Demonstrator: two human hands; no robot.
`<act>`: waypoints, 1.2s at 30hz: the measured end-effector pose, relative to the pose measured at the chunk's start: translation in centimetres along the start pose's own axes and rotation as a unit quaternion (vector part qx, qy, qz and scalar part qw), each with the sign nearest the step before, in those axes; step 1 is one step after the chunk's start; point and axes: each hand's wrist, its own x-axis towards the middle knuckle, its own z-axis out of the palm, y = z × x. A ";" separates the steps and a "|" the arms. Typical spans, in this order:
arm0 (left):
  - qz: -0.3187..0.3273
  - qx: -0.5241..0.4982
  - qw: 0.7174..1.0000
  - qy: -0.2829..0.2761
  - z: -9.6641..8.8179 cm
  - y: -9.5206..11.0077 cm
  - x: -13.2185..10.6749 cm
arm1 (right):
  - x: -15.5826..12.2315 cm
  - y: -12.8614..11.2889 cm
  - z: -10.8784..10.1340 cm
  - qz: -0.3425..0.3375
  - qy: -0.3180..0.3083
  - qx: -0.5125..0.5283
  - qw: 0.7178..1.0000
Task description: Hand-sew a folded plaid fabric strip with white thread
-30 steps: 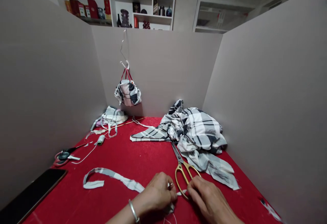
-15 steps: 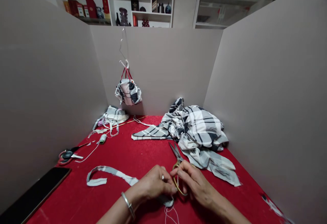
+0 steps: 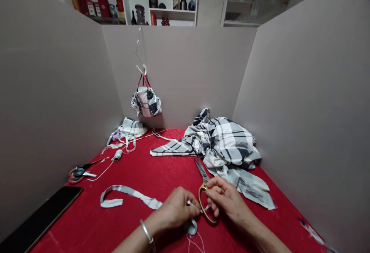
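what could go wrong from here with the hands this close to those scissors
The right hand sits right at the gold handle of the scissors, so the blades might nick that hand or the plaid cloth beside them. The white thread hanging below the left hand could also snag on the handle.

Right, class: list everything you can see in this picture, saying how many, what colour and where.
table top: one, red, under the loose items
plaid cloth heap: one, black-grey-white, back right
gold-handled scissors: one pair, gold and steel, front centre
black-handled scissors: one pair, black, left edge
plaid cloth strip: one, grey-white, front left
thread spool: one, pale, left
black phone or tablet: one, black, front left corner
plaid bundle: one, black-white, hanging on back wall from red straps
left hand: one, bangle on wrist, front centre
right hand: one, beside the scissor handle
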 end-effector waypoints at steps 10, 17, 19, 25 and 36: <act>0.040 0.293 0.955 0.037 -0.2 0.4 -1.2 | 0.3 1.5 -0.7 0.039 0.047 0.026 0.998; 0.050 0.068 0.996 0.015 -1.5 -0.5 -0.7 | 0.1 1.5 -0.4 0.016 0.035 -0.015 0.999; 0.028 -0.067 0.997 0.022 -1.3 -0.8 -0.3 | 0.0 1.4 -0.2 0.005 0.033 -0.034 0.999; -0.018 -0.238 0.969 0.071 0.5 -0.6 0.2 | -0.5 1.1 -0.8 -0.042 0.075 -0.106 0.991; 0.003 -0.029 0.999 -0.016 -0.2 -1.4 -0.3 | 0.9 0.2 -1.0 -0.060 0.074 -0.159 0.983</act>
